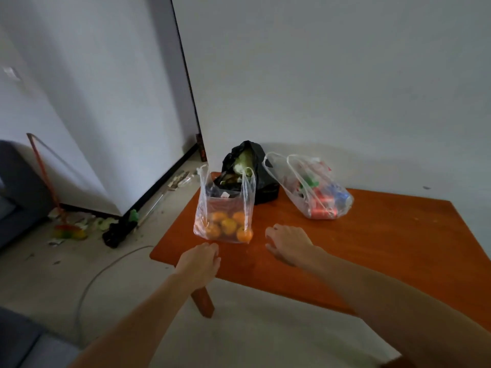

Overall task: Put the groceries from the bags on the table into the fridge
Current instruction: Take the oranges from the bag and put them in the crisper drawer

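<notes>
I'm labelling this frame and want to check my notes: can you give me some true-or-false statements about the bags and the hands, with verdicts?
1. Three bags sit on the table. True.
2. The clear bag nearest the hands holds oranges. True.
3. The left hand grips that bag's handle. False: it holds nothing and is short of the bag.
4. The black bag lies on the floor. False: it sits on the table, behind the clear bag.
5. The cans are inside the second clear bag. True.
6. The right hand holds a can. False: it holds nothing.
</notes>
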Available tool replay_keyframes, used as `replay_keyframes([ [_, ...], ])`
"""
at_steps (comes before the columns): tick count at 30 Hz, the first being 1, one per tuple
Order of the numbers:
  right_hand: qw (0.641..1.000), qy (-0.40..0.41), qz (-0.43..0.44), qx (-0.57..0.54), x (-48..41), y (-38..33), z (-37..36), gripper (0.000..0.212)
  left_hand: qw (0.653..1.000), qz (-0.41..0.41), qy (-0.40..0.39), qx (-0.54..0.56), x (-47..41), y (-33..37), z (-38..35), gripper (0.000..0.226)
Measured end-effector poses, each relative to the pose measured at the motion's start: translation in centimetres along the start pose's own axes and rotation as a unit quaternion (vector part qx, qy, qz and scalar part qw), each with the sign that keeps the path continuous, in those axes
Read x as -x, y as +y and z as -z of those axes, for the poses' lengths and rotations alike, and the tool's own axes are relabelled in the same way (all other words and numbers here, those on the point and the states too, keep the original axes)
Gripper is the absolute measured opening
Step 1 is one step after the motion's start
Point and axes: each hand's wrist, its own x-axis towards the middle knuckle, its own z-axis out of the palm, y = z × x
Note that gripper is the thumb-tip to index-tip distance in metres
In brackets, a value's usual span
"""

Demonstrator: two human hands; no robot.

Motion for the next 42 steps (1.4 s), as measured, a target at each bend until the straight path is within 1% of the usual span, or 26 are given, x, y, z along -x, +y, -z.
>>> replay_keyframes([
  [4, 1.0, 0.013, -0.02, 0.001, -7.3, 0.1, -0.9, 0.024, 0.999, -0.041, 0.017, 0.002, -6.9, -4.6, -0.1, 0.016],
  [9, 0.996, 0.0, -0.073, -0.045, -16.2, 0.0, -1.2, 0.025, 0.997, -0.079, 0.011, 0.008, -16.5, -9.9, 1.0, 0.022],
  [13, 0.992, -0.018, -0.095, -0.079, -21.0, -0.1, -1.5, 0.033, 0.994, -0.108, 0.003, -0.01, -22.6, -11.6, 1.7, 0.019],
  [16, 0.993, -0.036, -0.082, -0.076, -24.5, 0.3, -1.7, 0.024, 0.99, -0.14, -0.016, -0.014, -26.1, -11.6, 1.4, 0.02],
  [18, 0.993, -0.05, -0.067, -0.083, -27.2, 0.7, -2.0, 0.016, 0.987, -0.157, -0.041, -0.008, -28.4, -11.7, 1.1, 0.024],
  [20, 0.992, -0.071, -0.053, -0.087, -29.9, 1.2, -2.7, 0.018, 0.984, -0.158, -0.08, 0.004, -30.5, -12.2, 0.5, 0.026],
  [22, 0.992, -0.097, -0.038, -0.074, -32.4, 1.5, -3.3, 0.018, 0.98, -0.155, -0.121, 0.006, -32.3, -12.7, -0.5, 0.019],
  [23, 0.99, -0.123, -0.04, -0.06, -33.2, 1.5, -3.7, 0.013, 0.978, -0.156, -0.135, -0.001, -32.7, -13.0, -1.0, 0.014],
  [24, 0.985, -0.162, -0.045, -0.047, -34.0, 1.7, -4.4, 0.013, 0.976, -0.155, -0.153, -0.007, -33.2, -13.3, -1.8, 0.011],
  [25, 0.978, -0.198, -0.044, -0.04, -34.9, 2.0, -5.3, 0.02, 0.972, -0.155, -0.177, -0.014, -33.9, -13.6, -2.6, 0.017],
  [26, 0.972, -0.23, -0.036, -0.03, -35.4, 2.3, -6.1, 0.022, 0.966, -0.16, -0.203, -0.022, -34.2, -13.7, -3.3, 0.024],
  [28, 0.959, -0.281, -0.029, -0.023, -36.0, 2.7, -7.9, 0.011, 0.959, -0.17, -0.225, -0.034, -34.6, -13.8, -3.8, 0.032],
  [29, 0.954, -0.297, -0.032, -0.027, -35.8, 2.8, -8.6, 0.02, 0.959, -0.175, -0.222, -0.028, -34.9, -13.9, -4.0, 0.028],
  [30, 0.95, -0.308, -0.034, -0.033, -35.2, 2.9, -9.1, 0.024, 0.958, -0.186, -0.218, -0.023, -34.9, -14.0, -4.4, 0.023],
  [32, 0.944, -0.313, -0.06, -0.085, -33.8, 3.1, -10.2, 0.023, 0.956, -0.21, -0.203, -0.017, -34.6, -14.2, -5.1, 0.026],
  [34, 0.942, -0.306, -0.086, -0.107, -32.2, 3.3, -11.5, 0.011, 0.947, -0.238, -0.215, -0.006, -34.5, -14.8, -6.4, 0.025],
  [35, 0.941, -0.307, -0.097, -0.103, -31.5, 3.1, -11.9, 0.011, 0.939, -0.259, -0.226, -0.008, -34.5, -15.2, -7.2, 0.024],
  [37, 0.933, -0.313, -0.146, -0.104, -30.0, 2.3, -12.8, 0.023, 0.916, -0.304, -0.263, -0.02, -34.4, -16.1, -9.0, 0.026],
  [38, 0.928, -0.311, -0.171, -0.114, -29.0, 1.9, -13.2, 0.03, 0.903, -0.335, -0.268, -0.024, -34.3, -16.4, -9.6, 0.027],
  [40, 0.922, -0.287, -0.229, -0.124, -26.9, 0.8, -13.7, 0.038, 0.877, -0.39, -0.275, -0.056, -34.0, -16.7, -9.9, 0.025],
  [42, 0.92, -0.253, -0.278, -0.112, -24.9, -0.5, -14.1, 0.041, 0.848, -0.45, -0.265, -0.097, -33.6, -16.7, -9.3, 0.026],
])
